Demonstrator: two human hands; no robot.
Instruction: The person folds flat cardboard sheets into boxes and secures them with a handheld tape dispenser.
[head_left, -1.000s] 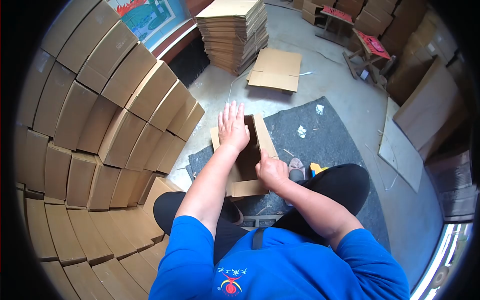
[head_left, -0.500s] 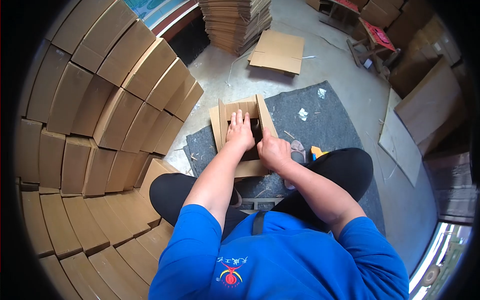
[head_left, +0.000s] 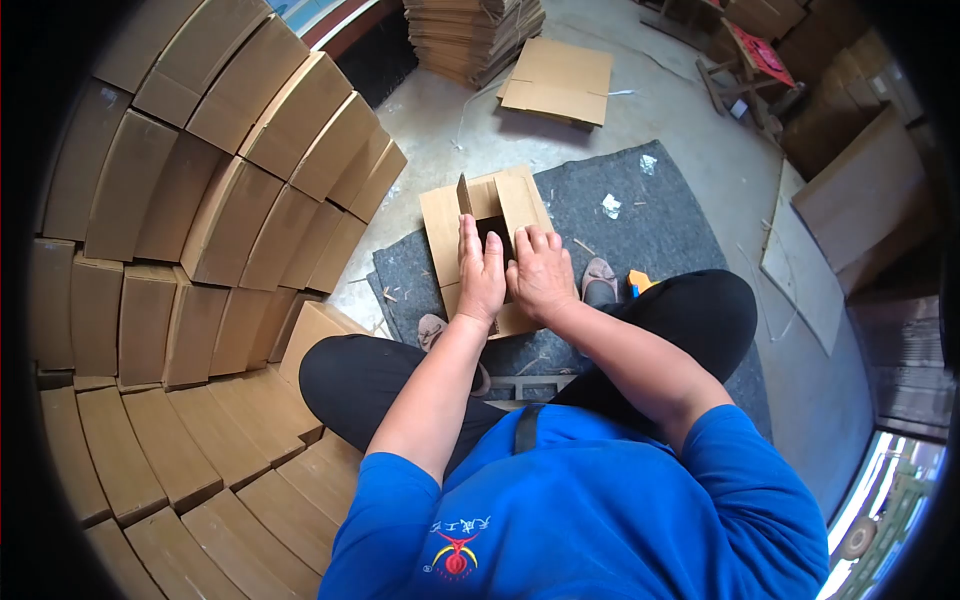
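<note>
A cardboard box [head_left: 441, 222] stands between my feet, its top partly open and its inside dark. One narrow flap [head_left: 464, 196] on the left side stands upright. My left hand [head_left: 483, 275] is open, its straight fingers laid against that flap. On the right side, another flap [head_left: 518, 199] leans inward over the opening. My right hand [head_left: 542, 272] rests on this flap, fingers slightly bent and pressing on it rather than wrapped round it. The two hands are close together above the opening.
Stacked closed cartons [head_left: 235, 215] rise along the left. Flat cardboard sheets [head_left: 560, 80] lie ahead, beside a tall pile of flattened boxes [head_left: 470, 35]. A dark mat [head_left: 650, 215] lies under the box. An orange-and-blue tool [head_left: 639, 282] sits by my right knee. A wooden stool [head_left: 750, 70] stands farther off.
My left hand has come out of the opening to the left flap. My right hand has moved onto the right flap, which now leans inward and lower.
</note>
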